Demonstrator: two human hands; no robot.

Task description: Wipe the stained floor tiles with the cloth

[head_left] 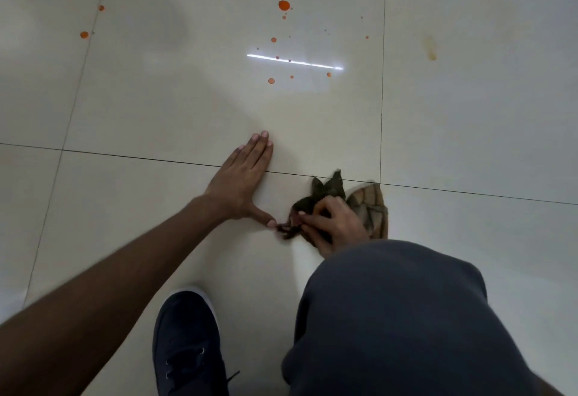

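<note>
Meanwhile right hand (pixel 331 226) grips cloth (pixel 369 208); no writing.

Dark shoe (pixel 187 345), grey trouser knee (pixel 406 317)

bare forearms (pixel 131 258); grey trousers (pixel 406 317), navy lace-up shoe (pixel 187 345)

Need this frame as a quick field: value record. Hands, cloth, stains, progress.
left hand: flat on the floor, palm down, fingers together, thumb tip by the cloth's edge
right hand: gripping the cloth, bunched on the floor
cloth: dark, with a plaid section, crumpled, at the tile joint
orange stains: drops scattered on the tile ahead, a few more to the left
yellowish smear: on the tile to the right
progress: cloth lies short of the stains; none wiped yet
also in view: dark shoe, grey trouser knee
</note>
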